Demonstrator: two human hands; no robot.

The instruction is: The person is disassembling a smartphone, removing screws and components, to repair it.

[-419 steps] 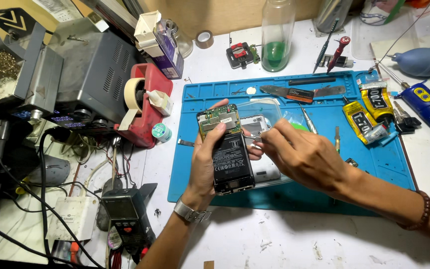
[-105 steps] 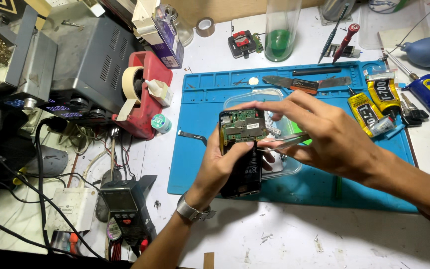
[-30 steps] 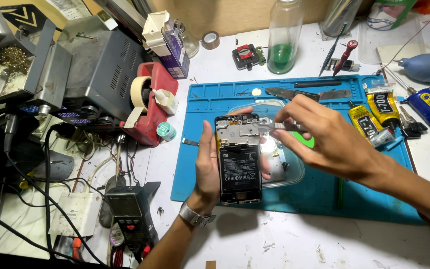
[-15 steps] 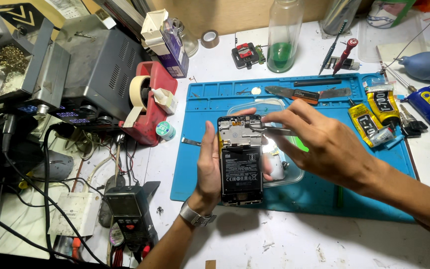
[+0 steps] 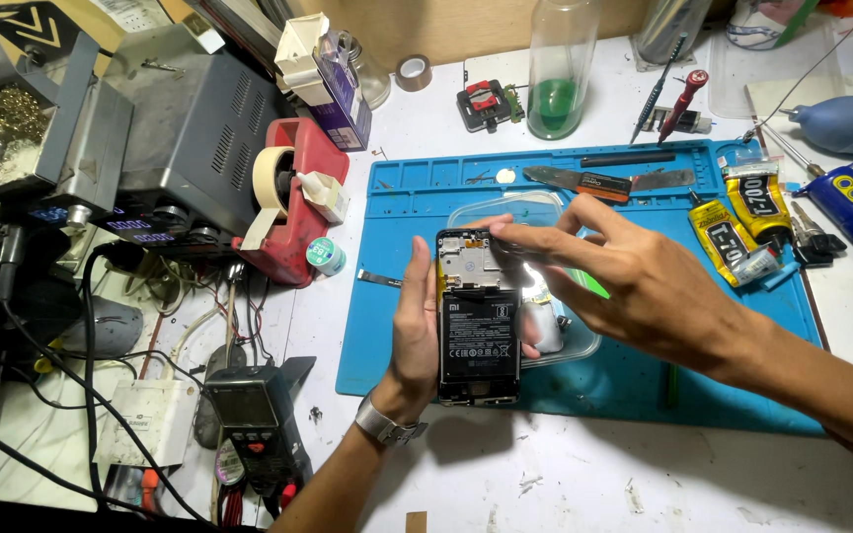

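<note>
Phone: an opened smartphone [image 5: 478, 321] with its back cover off, held upright above the middle of the blue work mat [image 5: 397, 336], showing a black battery and a metal-shielded board at the top.
Handling: it looks light, stiff and flat; the bare board and battery seem fragile, so the long side edges are the safest place to hold.
Left hand: the left hand [image 5: 413, 336] wraps the phone's left edge from behind, thumb along the side, fingertips showing at the right edge; a metal watch sits on the wrist.
Right hand: the right hand [image 5: 644, 286] reaches in from the right, fingers loosely spread, forefinger and thumb drawn together at the phone's upper right corner; whether they pinch anything is hidden.
Tray: a clear plastic tray [image 5: 565, 341] lies on the mat just behind the phone.
Mat's far edge: a flat metal pry tool [image 5: 604, 181] with a black and orange handle lies there.
Mat's right edge: two yellow glue tubes [image 5: 742, 222], soft and crinkled.
Table's left side: a red tape dispenser [image 5: 293, 197] with cream masking tape, a grey power supply [image 5: 190, 138], a multimeter [image 5: 254, 424] and tangled cables.
Table's far edge: a glass bottle [image 5: 557, 69] with green liquid, a red-handled screwdriver [image 5: 683, 104], a blue rubber blower [image 5: 846, 123].
</note>
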